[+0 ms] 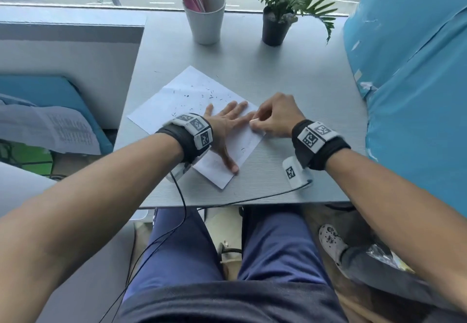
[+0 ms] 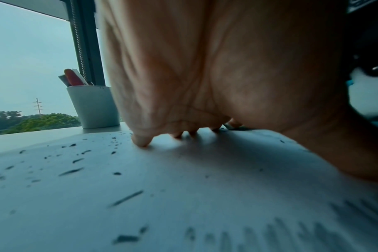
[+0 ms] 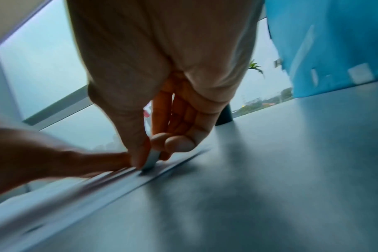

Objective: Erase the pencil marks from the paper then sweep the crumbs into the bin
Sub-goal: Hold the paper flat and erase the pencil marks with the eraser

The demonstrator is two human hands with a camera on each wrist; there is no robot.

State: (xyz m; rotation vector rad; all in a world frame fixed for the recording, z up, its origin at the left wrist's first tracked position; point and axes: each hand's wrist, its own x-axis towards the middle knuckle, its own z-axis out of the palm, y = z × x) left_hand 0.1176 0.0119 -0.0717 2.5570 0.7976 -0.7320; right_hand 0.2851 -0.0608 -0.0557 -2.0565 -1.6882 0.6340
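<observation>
A white sheet of paper (image 1: 182, 100) lies at an angle on the grey table (image 1: 303, 95), with dark eraser crumbs (image 1: 199, 95) scattered over its far half. My left hand (image 1: 227, 125) presses flat on the paper (image 2: 183, 187), fingers spread; crumbs (image 2: 71, 171) and faint pencil marks (image 2: 291, 230) show around it. My right hand (image 1: 273, 118) pinches a small white eraser (image 1: 254, 120) between thumb and fingers, its end on the paper's right edge. In the right wrist view the eraser (image 3: 150, 161) touches the sheet (image 3: 119, 180) beside my left fingers.
A white cup of pens (image 1: 206, 17) and a potted plant (image 1: 276, 19) stand at the table's far side by the window. A blue padded panel (image 1: 417, 95) rises on the right. Cables (image 1: 252, 199) trail over the front edge. No bin shows.
</observation>
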